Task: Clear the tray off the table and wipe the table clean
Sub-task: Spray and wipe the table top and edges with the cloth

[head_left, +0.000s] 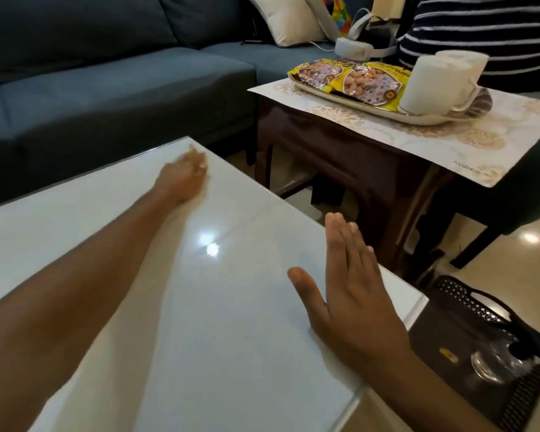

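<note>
While my left hand clutched a blurred yellowish cloth at the far corner of the glossy white glass table, my right hand lay flat, fingers straight. That slick top needed firm pressure. The loaded oval tray sat on the side table.

Glossy white table, bare. Pale oval tray on dark side table, holding yellow snack packets and white cups.
</note>
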